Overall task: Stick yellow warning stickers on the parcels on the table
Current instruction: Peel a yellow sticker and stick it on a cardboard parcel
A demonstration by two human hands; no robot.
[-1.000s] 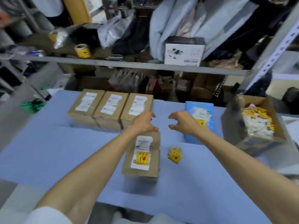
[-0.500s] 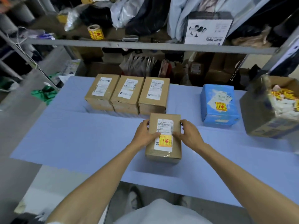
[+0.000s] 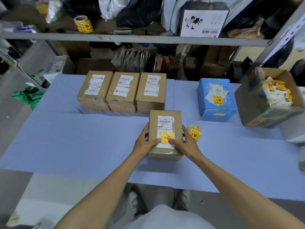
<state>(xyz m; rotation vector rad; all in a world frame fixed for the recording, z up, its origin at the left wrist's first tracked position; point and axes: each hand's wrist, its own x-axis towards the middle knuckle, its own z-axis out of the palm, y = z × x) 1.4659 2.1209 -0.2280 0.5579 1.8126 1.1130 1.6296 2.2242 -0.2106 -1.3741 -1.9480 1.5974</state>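
Blue-covered counter [image 3: 66, 146] before cluttered shelving [image 3: 132, 38], left hand [image 3: 144, 143] and right hand [image 3: 185, 142] grasping the stickered parcel [image 3: 165, 152] mid-counter, thumbs on its yellow sticker [image 3: 166, 137], three parcels [image 3: 122, 103] behind, loose stickers [image 3: 194, 132] just right, wide bare cloth left.

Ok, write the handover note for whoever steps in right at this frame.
Left hand and right hand grip the sides of the near brown cardboard parcel, thumbs pressing its yellow warning sticker.
Done: this parcel and the blue box carry stickers.
Left: three brown parcels in the back row show only white labels.
Loose yellow stickers lie right of the held parcel on the blue-covered table.
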